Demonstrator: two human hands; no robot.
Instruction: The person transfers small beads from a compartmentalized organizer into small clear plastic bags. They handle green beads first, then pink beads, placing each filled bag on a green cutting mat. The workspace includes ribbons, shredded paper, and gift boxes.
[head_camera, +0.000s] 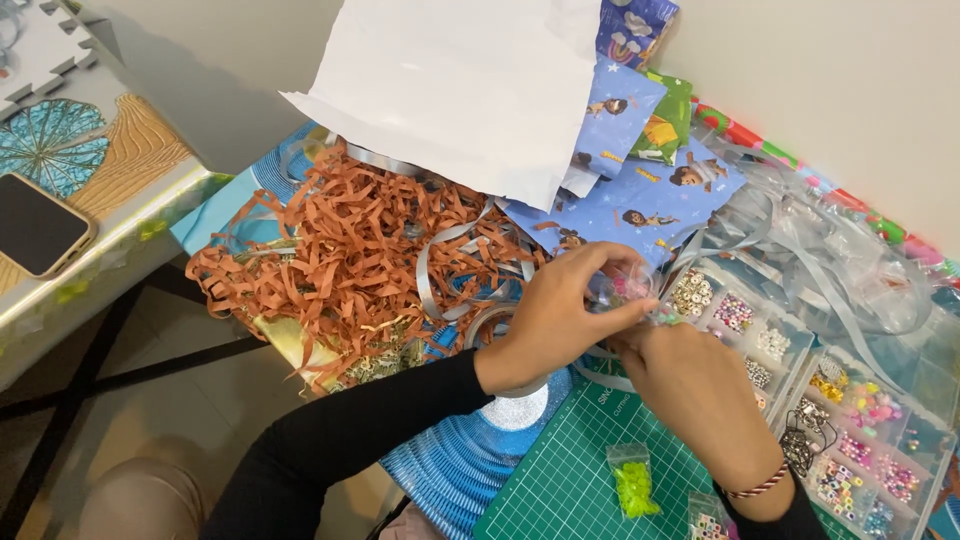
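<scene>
A phone (40, 225) lies at nine o'clock on the side table; brown shredded paper (340, 250) is heaped toward eleven. At the centre, the left hand (560, 315) pinches a small clear bag of beads (622, 288) at its fingertips (contents mostly pink, hard to read). The right hand (690, 395) meets it from five o'clock, fingers curled at the bag's lower edge, so both are equally near. A divided bead tray (800, 400) spreads toward three o'clock.

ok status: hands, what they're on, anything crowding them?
Left hand and right hand pinch a small clear bead packet together. Bead organizer tray directly beside. Orange paper shred and silver ribbon crowd left.
</scene>
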